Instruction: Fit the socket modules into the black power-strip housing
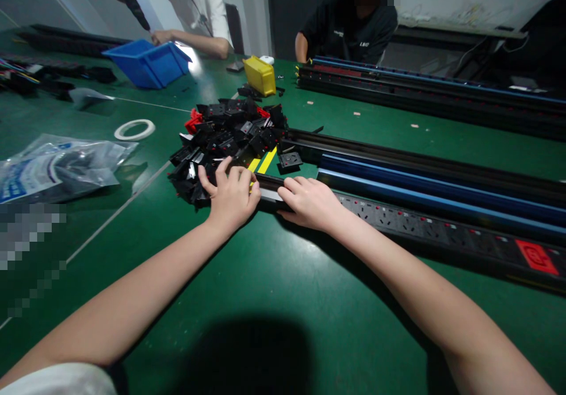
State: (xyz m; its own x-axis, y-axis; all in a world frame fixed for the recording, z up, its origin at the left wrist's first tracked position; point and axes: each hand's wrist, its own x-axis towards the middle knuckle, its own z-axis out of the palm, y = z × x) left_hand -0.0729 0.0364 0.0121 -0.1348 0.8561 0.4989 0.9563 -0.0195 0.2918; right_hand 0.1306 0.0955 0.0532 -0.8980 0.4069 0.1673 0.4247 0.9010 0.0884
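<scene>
A long black power strip (409,223) with a row of sockets and a red part near its right end lies across the table in front of me. My right hand (309,203) is closed around its housing, fingers over the top. At the strip's left end, my left hand (232,194) has thumb and index finger closed on the housing, its other fingers spread toward a heap of black socket modules (225,129). Between the hands a bare, socketless stretch of the channel shows. Just behind lies a single socket module (290,160), beside yellow stripes (266,160) on the table.
Blue-black rails (424,188) lie behind the strip, with more strips (420,97) farther back. A blue bin (148,65), a yellow box (260,75), a white tape roll (135,129) and a plastic bag (62,162) are on the green table. Two people sit opposite.
</scene>
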